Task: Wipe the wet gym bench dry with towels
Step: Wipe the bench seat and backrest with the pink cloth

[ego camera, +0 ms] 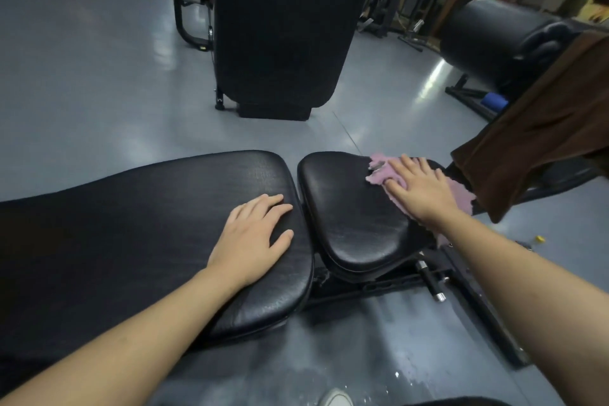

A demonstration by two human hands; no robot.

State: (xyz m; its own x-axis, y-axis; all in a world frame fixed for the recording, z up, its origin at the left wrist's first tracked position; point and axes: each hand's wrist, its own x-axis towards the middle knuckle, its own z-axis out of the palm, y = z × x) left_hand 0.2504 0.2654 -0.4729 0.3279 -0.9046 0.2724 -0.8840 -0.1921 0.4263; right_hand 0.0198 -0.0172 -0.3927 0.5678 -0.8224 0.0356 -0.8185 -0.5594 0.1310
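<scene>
A black padded gym bench lies across the view: a long back pad (pixel 125 224) on the left and a smaller seat pad (pixel 346 208) on the right, its surface shiny. My right hand (pixel 418 188) presses flat on a pink towel (pixel 382 171) at the far right part of the seat pad; the towel sticks out on both sides of the hand. My left hand (pixel 253 237) rests flat, fingers apart, on the right end of the back pad and holds nothing.
A brown cloth (pixel 534 142) hangs at the right beside the seat. A tall black padded machine (pixel 280 26) stands behind the bench, another black pad (pixel 487 39) at the far right. Water shines on the grey floor (pixel 405 372) below the bench frame (pixel 428 280).
</scene>
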